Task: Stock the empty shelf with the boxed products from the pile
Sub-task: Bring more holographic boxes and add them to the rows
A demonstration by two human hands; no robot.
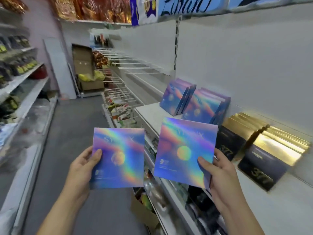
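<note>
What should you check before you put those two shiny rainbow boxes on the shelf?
1. Left hand grips its shiny rainbow cardboard box firmly, thumb on the front: ok.
2. Right hand grips the other rainbow box the same way: ok.
3. The two held boxes are apart and not bumping: ok.
4. Bare room on the white shelf next to the standing rainbow boxes: ok.
5. Standing rainbow boxes steady enough not to tip when nudged: cannot tell.
6. Black-and-gold boxes sit off to the right, out of the way: ok.
</note>
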